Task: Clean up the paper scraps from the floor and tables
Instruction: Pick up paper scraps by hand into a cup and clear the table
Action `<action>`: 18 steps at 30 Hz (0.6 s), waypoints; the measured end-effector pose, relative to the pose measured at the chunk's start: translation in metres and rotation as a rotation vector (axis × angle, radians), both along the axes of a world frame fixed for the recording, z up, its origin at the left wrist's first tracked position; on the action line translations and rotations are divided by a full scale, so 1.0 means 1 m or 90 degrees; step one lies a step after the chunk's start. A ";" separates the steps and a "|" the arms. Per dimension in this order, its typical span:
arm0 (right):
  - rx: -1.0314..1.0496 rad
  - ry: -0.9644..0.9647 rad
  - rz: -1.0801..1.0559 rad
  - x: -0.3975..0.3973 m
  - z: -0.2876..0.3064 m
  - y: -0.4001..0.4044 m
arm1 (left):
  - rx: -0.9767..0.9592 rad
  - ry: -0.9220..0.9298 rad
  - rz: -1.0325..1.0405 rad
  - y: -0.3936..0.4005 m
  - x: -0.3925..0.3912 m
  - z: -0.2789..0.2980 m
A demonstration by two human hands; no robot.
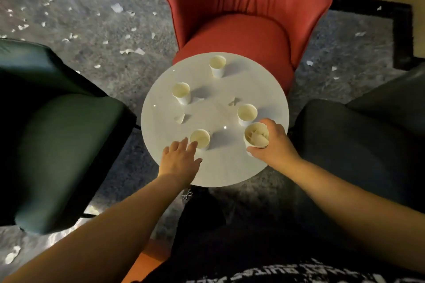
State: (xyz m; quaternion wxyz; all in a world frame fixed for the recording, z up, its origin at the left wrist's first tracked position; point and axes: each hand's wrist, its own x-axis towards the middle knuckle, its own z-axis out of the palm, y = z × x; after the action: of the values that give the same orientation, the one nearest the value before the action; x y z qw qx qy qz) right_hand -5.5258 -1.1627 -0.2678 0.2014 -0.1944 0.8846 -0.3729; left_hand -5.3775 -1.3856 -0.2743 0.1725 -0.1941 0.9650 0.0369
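A round white table carries several white paper cups. My right hand grips one cup at the table's right edge; paper scraps fill it. My left hand lies over the near left of the table with straight fingers, its fingertips touching an empty cup. Three loose scraps lie on the tabletop: one at the left, one beside the left cup, one near the middle right. Many white scraps litter the grey carpet beyond.
A red armchair stands behind the table, a dark green chair at the left, a dark grey chair at the right. Other empty cups stand at the far, left and right of the table. More scraps lie bottom left.
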 end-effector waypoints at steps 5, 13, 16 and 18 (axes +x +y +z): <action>0.041 -0.038 -0.093 0.003 -0.023 -0.040 | 0.003 -0.014 -0.189 -0.053 -0.039 -0.019; 0.056 -0.087 -0.222 0.031 -0.041 -0.065 | 0.067 -0.040 -0.322 -0.084 -0.072 -0.058; 0.056 -0.109 -0.233 0.037 -0.046 -0.067 | 0.088 -0.058 -0.342 -0.083 -0.073 -0.070; 0.059 -0.117 -0.238 0.036 -0.051 -0.068 | 0.102 -0.053 -0.350 -0.081 -0.075 -0.077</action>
State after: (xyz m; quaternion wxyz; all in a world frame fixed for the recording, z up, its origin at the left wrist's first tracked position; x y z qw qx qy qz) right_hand -5.4895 -1.2306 -0.3189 0.2172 0.0174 0.8995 -0.3787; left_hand -5.4523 -1.4670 -0.3514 0.2306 0.0877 0.9674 0.0566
